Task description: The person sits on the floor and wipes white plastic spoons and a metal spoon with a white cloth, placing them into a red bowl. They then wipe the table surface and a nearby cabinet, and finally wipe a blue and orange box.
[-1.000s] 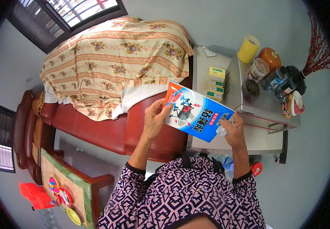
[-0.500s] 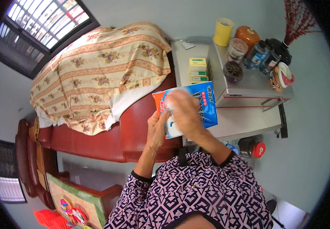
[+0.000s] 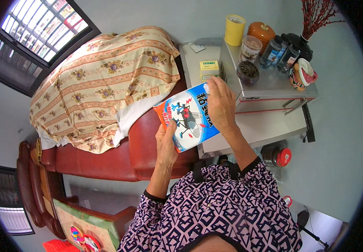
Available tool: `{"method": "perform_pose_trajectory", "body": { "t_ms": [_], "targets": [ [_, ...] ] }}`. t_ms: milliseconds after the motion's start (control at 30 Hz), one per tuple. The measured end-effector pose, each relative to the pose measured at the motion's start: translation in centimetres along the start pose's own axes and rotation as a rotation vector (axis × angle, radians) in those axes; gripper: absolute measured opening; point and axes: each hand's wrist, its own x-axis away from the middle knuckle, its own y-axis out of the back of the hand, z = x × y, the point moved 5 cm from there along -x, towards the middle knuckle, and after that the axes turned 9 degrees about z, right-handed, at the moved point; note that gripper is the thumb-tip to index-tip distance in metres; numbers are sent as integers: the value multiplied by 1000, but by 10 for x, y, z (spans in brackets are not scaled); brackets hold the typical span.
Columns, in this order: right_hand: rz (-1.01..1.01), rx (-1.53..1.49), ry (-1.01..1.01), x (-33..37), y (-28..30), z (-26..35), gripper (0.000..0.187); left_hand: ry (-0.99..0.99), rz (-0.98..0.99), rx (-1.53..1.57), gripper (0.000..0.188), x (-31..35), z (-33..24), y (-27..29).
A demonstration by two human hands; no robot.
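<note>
A flat blue, white and orange packet (image 3: 190, 136) with a large printed fly on it is held in front of my chest, tilted. My left hand (image 3: 167, 142) grips its orange left end, thumb on top and the other fingers hidden beneath. Over the blue right end lies my right hand (image 3: 222, 105), its fingers bent around the far corner and hiding part of the print. A small white patch shows by the right fingertips; whether it is a separate thing I cannot tell.
Small yellow boxes (image 3: 209, 66) stand on the pale table just beyond the packet. A steel cabinet (image 3: 269, 91) at right bears jars, bottles and a yellow canister (image 3: 234, 31). A red sofa (image 3: 93, 159) under a floral cloth (image 3: 110, 80) stretches left. A red-lidded jar (image 3: 283, 157) is low at right.
My right hand has moved from the packet's middle to its far right end, uncovering the printed fly. The packet has shifted slightly left, with my left hand still on its orange end.
</note>
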Motion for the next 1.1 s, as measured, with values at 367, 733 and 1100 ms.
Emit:
{"method": "perform_pose_trajectory", "body": {
  "t_ms": [367, 733, 1100],
  "targets": [
    [234, -295, 273, 76, -27, 82, 38, -47, -105, 26, 22, -6, 24, 25],
    [191, -187, 239, 28, -23, 54, 36, 79, -20, -104, 22, 6, 14, 14],
    [695, -568, -69, 76, -33, -49, 24, 223, 265, -498, 22, 26, 13, 47]
  ]
}}
